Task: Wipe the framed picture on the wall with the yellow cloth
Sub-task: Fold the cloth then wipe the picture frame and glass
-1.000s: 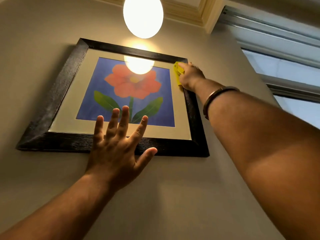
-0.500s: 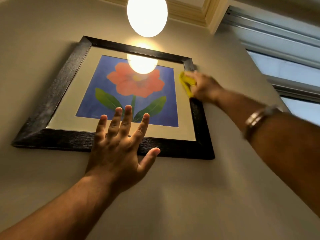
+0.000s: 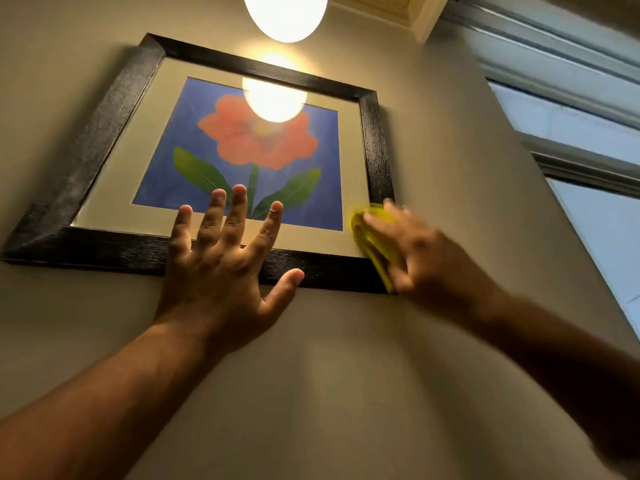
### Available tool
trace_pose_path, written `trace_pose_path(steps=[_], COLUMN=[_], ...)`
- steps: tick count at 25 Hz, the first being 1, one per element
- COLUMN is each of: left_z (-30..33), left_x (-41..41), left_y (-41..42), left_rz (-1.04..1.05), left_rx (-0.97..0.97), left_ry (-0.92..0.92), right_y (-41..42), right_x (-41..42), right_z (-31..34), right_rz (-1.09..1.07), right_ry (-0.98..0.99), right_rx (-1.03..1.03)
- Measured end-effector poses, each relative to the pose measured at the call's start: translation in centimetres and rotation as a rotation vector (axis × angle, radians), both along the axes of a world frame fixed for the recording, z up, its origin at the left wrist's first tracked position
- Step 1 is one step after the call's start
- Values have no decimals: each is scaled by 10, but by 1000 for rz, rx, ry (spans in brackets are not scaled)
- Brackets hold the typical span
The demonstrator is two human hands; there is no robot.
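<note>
Fingers (image 3: 239, 206) on your left hand (image 3: 221, 271) are spreading wide and flat, holding nothing, tips resting over the bottom rail and lower glass of the framed picture (image 3: 86, 161), thumb poking out just under the frame. Your right hand (image 3: 426, 258) is blurring a lot, but it's curling around the yellow cloth (image 3: 370, 240) and pressing it on the bottom right corner of the frame.

The picture is hanging high on the beige wall (image 3: 311, 375), right under the glowing lamp (image 3: 285, 12), with the window (image 3: 588, 140) off to the right.

Handling-wise, I'm guessing that cloth is soft and floppy, so bunching it in your palm is the way to go. The frame looks stiff and chunky, but the glass is probably fragile and the whole thing is likely swinging on a hook, so bracing the bottom rail seems smart.

Only one view here. Compared with a second ago, your right hand is dropping from the top right corner down the right rail to the bottom corner, while your left hand is barely shifting.
</note>
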State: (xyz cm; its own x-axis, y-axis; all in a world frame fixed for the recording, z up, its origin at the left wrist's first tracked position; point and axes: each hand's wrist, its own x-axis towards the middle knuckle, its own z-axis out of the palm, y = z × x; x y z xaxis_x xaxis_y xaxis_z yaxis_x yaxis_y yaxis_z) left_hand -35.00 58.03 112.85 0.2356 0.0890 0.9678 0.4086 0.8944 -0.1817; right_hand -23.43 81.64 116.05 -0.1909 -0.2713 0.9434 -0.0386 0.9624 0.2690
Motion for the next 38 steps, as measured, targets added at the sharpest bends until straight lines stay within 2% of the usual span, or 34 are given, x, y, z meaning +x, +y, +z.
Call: trace_pose_path(steps=[2,3,6,9,11,13,17,19,21,24,28,30,33,36,38], left_z=[1,1,1,0,0,-1,-1,-2,-6,-15,-12,-16,-26,-21,-21], left_x=[0,0,-2,-3,-1,2,2,-2,-11,-21,-15,-13,-20,-30,-36], left_y=[2,2,0,0,-1,-3,-13,-29,-54,-89,-91,-93,-119,-152,-157], left_rz=[-2,-4,0,11,6,5,-13,-39,-68,-53,-66,-69,-9,-15,-65], left_rx=[0,0,-6,2,1,-12,-132,-170,-104,27,20,-58,-216,-82,-39], left_ry=[3,6,14,15,1,-37,-66,-80,-110,-168,-205,-180,-48,-79,-115], right_y=[8,11,-5,-24,-30,-25,-20,-38,-72,-123,-126,-111,-90,-80,-91], right_x=[-1,-1,0,4,1,-4,-11,-16,-25,-43,-46,-41,-31,-20,-22], right_z=[-66,-64,33,156,172,125,-28,-56,-60,-74,-81,-78,-74,-70,-67], right_rz=[1,24,49,27,9,-7,39,30,-28,-73,-164,-206,-264,-283,-225], right_ry=[-55,-47,105,108,121,151,158,193,180,185,167,155,159,164,169], right_rx=[50,69,-23,-249,-306,-289,-345,-410,-400,-136,57,57,-23,-100,-223])
